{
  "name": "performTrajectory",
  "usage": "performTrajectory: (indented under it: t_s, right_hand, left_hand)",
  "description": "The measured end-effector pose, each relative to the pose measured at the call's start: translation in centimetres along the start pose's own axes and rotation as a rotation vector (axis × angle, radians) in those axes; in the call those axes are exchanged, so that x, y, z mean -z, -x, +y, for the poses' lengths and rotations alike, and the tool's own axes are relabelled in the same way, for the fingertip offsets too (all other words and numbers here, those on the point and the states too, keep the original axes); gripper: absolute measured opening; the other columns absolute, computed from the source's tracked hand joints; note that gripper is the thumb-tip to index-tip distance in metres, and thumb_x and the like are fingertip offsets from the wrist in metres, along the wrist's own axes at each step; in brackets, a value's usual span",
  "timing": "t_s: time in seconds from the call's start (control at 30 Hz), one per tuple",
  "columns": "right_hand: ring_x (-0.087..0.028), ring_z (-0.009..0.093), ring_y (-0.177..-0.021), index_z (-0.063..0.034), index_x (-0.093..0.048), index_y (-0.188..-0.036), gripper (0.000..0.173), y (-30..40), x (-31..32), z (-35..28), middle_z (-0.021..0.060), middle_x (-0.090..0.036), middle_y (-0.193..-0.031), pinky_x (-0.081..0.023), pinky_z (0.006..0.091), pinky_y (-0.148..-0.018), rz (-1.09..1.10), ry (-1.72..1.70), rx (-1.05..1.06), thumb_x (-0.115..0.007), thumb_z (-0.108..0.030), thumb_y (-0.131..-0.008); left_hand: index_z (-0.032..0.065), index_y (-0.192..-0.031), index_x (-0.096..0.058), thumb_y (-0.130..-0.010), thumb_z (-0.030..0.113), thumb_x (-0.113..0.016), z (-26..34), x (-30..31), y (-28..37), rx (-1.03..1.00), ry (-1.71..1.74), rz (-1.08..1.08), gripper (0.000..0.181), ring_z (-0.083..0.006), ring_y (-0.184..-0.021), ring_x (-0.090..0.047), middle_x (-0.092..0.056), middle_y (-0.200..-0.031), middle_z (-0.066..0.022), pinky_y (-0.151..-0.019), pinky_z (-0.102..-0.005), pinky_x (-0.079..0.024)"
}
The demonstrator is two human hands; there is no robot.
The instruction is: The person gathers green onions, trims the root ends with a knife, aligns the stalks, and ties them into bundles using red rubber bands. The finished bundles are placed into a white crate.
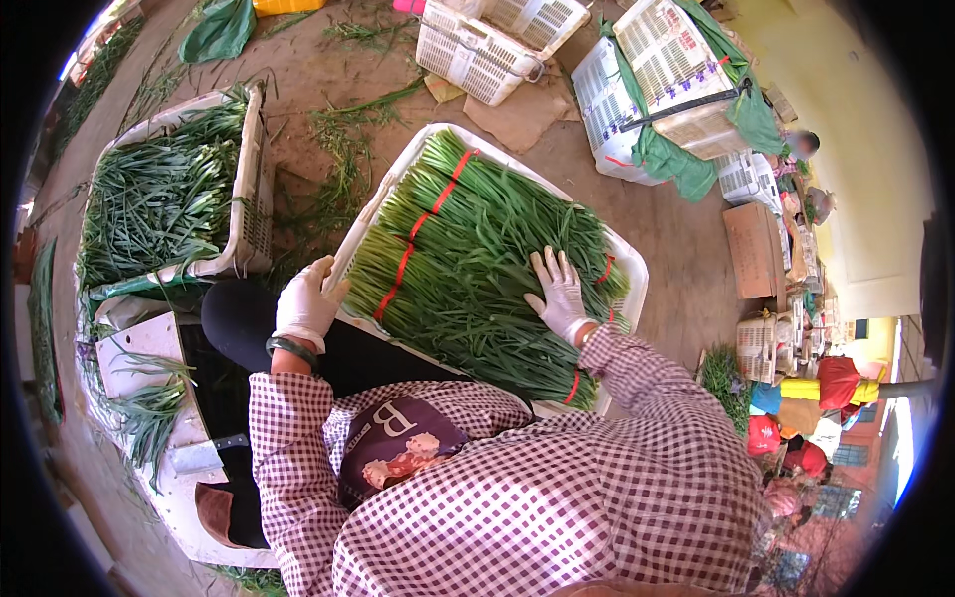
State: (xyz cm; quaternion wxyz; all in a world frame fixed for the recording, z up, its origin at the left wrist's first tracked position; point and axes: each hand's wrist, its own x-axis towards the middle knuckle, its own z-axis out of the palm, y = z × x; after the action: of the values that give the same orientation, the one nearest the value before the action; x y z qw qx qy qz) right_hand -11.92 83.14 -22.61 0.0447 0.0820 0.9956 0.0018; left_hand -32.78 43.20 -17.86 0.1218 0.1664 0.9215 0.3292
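Observation:
A white plastic crate (634, 270) stands before me, filled with bundles of green garlic chives (477, 246) tied with red bands (406, 257). My left hand (306, 302), in a thin whitish glove, grips the crate's left rim. Its fingers curl over the edge, and a dark bangle circles the wrist. Gloved alike, my right hand (558, 292) lies palm down with fingers spread on the leaves towards the crate's right side. It holds nothing. The pale stem ends lie at the crate's left, the leaves run to the right.
Left stands a crate of loose chives (164, 194). Below it, a cleaver (195, 457) and some chives (153, 410) rest on a white board (149, 358). White crates (477, 56) and stacked crates with green cloth (664, 82) stand ahead. Other people are at the far right.

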Motion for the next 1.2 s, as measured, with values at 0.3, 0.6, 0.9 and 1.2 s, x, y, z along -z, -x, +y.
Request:
performTrajectory:
  t_s: [0.3,0.6,0.9,1.2]
  right_hand:
    - [-0.017,0.042,-0.144,-0.0151,-0.018,-0.155,0.084,-1.5,-3.0,0.1,0.0186,-0.014,-0.16,-0.019,0.0545,-0.115,-0.031,0.055,-0.088,-0.06,-0.046,-0.089]
    - [-0.041,0.033,-0.134,-0.017,-0.052,-0.14,0.048,-1.7,2.5,4.0,0.0147,-0.044,-0.148,-0.03,0.0426,-0.112,0.181,-0.365,0.059,-0.059,-0.024,-0.093]
    - [-0.044,0.029,-0.135,-0.0041,-0.052,-0.137,0.067,3.5,-9.0,21.0,0.017,-0.053,-0.14,-0.029,0.0353,-0.112,-0.266,-0.589,-0.682,-0.037,-0.057,-0.099]
    - [-0.04,0.033,-0.137,-0.003,-0.049,-0.139,0.074,3.8,-6.3,14.6,0.0192,-0.048,-0.143,-0.028,0.0375,-0.113,-0.421,-0.421,-0.857,-0.03,-0.061,-0.098]
  left_hand:
    - [0.0051,-0.123,-0.063,-0.081,0.023,-0.073,0.1,0.2,0.0,0.004,0.022,-0.011,0.047,-0.0278,-0.094,-0.069,-0.071,-0.103,-0.0148,-0.083,-0.035,-0.053]
    - [0.004,-0.121,-0.064,-0.082,0.025,-0.072,-2.2,-0.1,0.8,-0.019,0.191,0.075,0.045,-0.0265,-0.094,-0.069,-0.071,-0.104,-0.0147,-0.084,-0.0339,-0.053]
    - [-0.0006,-0.124,-0.062,-0.085,0.019,-0.073,-2.8,-0.3,0.8,0.01,0.336,0.064,0.045,-0.0196,-0.097,-0.068,-0.071,-0.106,-0.0131,-0.089,-0.0311,-0.051]
    - [0.0023,-0.121,-0.064,-0.084,0.026,-0.073,-2.7,0.3,1.4,0.009,0.273,0.108,0.046,-0.0239,-0.094,-0.07,-0.072,-0.103,-0.0142,-0.085,-0.0333,-0.053]
